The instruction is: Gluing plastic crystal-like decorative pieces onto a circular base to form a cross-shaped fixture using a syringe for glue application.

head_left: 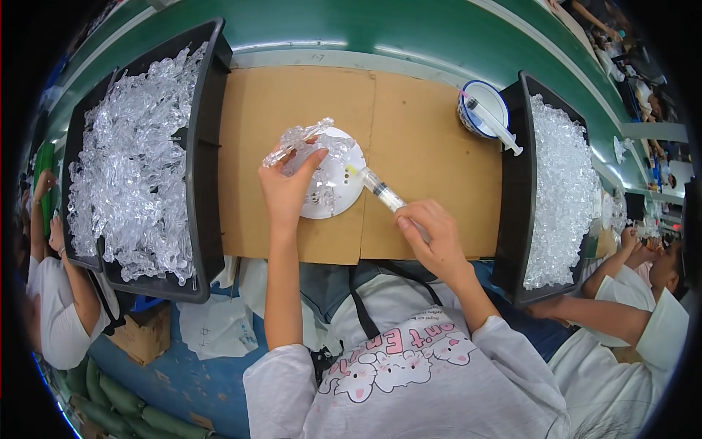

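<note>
My left hand (pixel 284 192) is closed around some clear plastic pieces (pixel 298 137), holding them above the left part of a white round disc (pixel 354 192). More clear plastic shows on or over the disc below my fingers; I cannot tell which pieces rest on it. My right hand (pixel 436 238) grips a clear syringe (pixel 385 193) by its rear end. The syringe tilts up to the left, and its yellowish tip reaches over the disc's right side, near some small dark holes or spots. The tip stands apart from the pieces in my left hand.
Brown cardboard (pixel 431 146) covers the work surface. To the left stands a black bin (pixel 202 146) heaped with clear plastic parts; another black bin (pixel 514 197) of small clear pieces is at right. A blue-and-white bowl (pixel 468 126) at back right holds a second syringe (pixel 496 127). Other people sit on both sides.
</note>
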Demonstrator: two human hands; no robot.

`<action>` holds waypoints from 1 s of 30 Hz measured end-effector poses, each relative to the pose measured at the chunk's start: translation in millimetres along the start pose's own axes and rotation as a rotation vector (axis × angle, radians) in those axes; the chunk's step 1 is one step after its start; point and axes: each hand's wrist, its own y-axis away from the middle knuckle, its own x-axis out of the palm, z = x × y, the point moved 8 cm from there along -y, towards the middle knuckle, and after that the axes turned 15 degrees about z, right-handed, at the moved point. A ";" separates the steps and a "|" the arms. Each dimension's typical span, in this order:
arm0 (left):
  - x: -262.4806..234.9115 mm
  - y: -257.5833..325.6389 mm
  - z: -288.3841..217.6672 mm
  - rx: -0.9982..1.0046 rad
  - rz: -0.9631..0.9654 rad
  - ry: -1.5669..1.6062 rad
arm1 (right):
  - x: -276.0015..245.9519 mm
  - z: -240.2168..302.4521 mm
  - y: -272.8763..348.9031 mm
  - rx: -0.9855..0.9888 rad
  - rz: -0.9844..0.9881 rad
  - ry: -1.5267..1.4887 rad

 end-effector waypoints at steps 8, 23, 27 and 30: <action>-1.8 -1.8 2.7 -0.015 0.006 -0.017 | -0.3 -0.2 -1.9 0.005 -0.011 -0.008; -5.6 -4.6 9.2 0.084 0.007 -0.230 | -17.7 -11.1 21.6 0.025 -0.041 0.057; -12.4 -4.1 17.7 0.037 -0.042 -0.183 | -24.5 -22.3 28.9 0.179 -0.231 0.320; -12.3 -4.2 16.9 0.055 -0.039 -0.216 | -45.0 -1.8 38.0 0.209 -0.310 0.382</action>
